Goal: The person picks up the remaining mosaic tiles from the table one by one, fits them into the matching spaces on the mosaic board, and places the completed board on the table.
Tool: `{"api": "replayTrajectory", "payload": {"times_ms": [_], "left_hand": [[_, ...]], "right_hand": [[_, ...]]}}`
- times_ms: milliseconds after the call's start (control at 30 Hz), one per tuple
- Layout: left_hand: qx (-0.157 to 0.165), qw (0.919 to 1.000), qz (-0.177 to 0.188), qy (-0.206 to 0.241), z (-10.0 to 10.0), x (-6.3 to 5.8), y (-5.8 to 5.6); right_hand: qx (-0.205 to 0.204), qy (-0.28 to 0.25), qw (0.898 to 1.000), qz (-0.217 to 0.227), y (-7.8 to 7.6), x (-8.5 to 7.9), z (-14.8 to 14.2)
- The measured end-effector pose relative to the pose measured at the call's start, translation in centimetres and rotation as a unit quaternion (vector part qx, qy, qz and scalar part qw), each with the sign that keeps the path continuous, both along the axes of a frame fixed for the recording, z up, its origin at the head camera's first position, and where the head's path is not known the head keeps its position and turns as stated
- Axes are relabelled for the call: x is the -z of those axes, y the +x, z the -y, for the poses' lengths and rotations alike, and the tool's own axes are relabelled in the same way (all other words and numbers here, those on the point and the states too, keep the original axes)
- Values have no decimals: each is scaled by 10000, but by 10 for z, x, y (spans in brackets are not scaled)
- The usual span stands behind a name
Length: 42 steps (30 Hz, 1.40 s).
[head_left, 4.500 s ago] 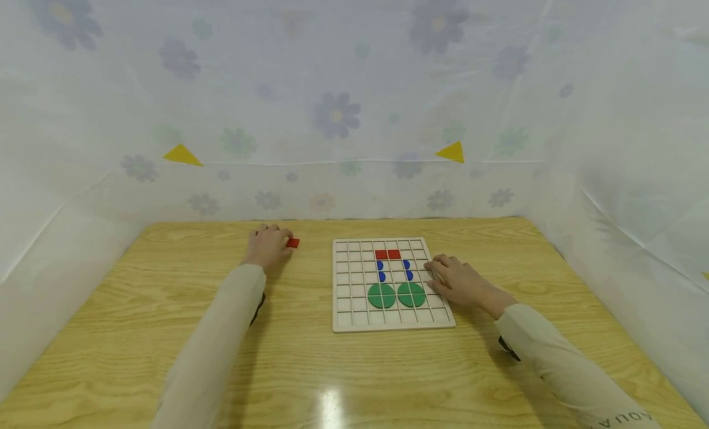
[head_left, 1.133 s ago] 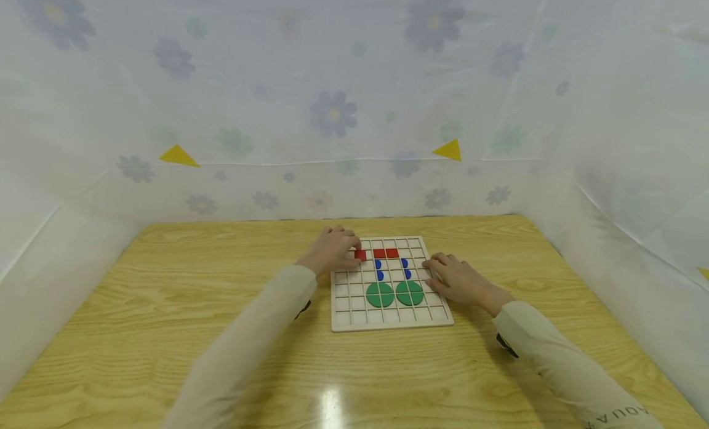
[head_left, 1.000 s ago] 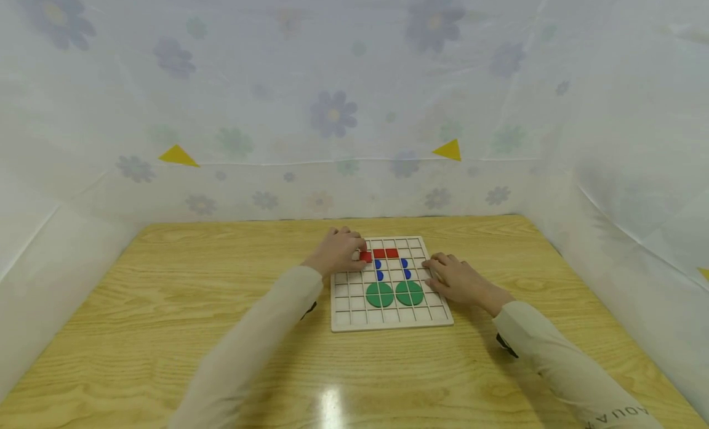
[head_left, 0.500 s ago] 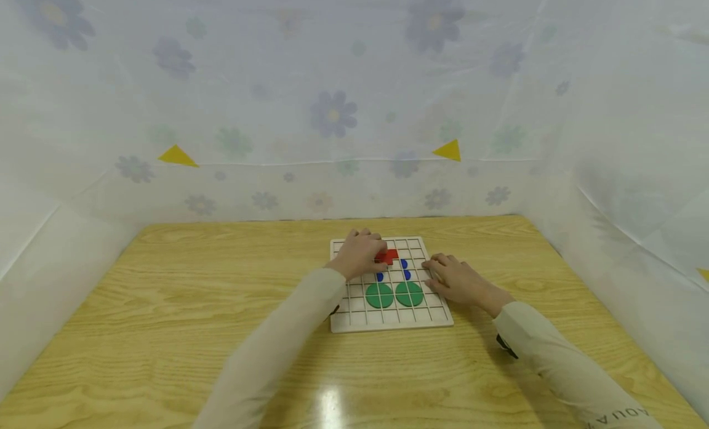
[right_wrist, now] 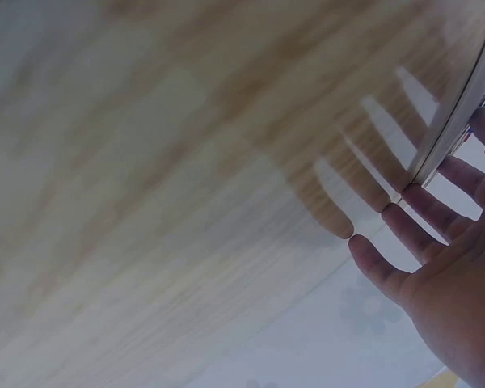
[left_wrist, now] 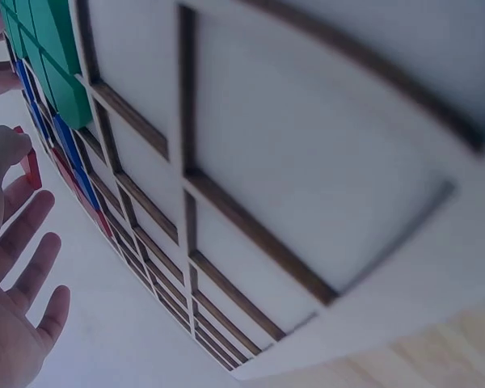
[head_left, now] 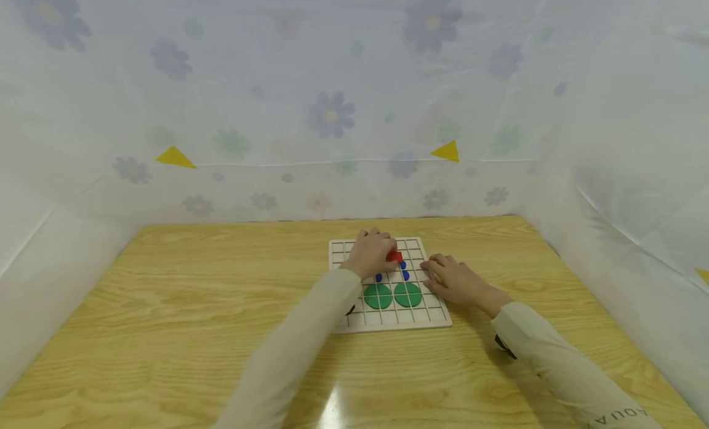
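My left hand (head_left: pixel 372 253) is over the far part of a white grid board (head_left: pixel 354 318), pinching a small red square tile (left_wrist: pixel 32 168) between thumb and forefinger. In the left wrist view the tile stands above the board, its other fingers spread. Red tiles lying on the board are mostly covered by this hand in the head view. Nearer me lie two green discs (head_left: pixel 378 296), each crossed by grid lines. Blue half-round pieces (head_left: pixel 406 276) sit beyond them. My right hand (head_left: pixel 456 283) rests at the board's right edge with relaxed fingers, its fingertips touching the rim.
The board lies on a wood-grain table (head_left: pixel 221 318). White flowered sheeting (head_left: pixel 266 109) rises behind the table and along both sides. Two yellow triangles (head_left: pixel 446 151) show on the back sheet.
My left hand has brought the red tile from the table left of the board onto it, then rightward over the row of red tiles. The right hand has stayed at the edge.
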<state>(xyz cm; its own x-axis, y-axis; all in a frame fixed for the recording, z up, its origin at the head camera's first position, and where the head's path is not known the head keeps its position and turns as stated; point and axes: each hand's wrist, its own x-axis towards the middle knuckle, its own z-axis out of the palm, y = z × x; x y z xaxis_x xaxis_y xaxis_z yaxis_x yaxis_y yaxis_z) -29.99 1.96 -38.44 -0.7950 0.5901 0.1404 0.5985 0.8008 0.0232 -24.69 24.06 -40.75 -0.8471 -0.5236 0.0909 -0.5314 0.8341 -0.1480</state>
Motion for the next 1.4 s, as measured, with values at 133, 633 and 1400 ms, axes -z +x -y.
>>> {"api": "replayTrajectory", "payload": {"times_ms": [133,633,1400], "left_hand": [[-85,9999,26,47,-4,1,-3],[-334,9993,86,149,-13,6,-14],[-476,9988,127,31,-25,9,-18]], "right_hand": [[4,-5,10000,11,0,0,1],[39,38,10000,-5,0,-2,3],[61,26,10000,-38,1,1,1]]}}
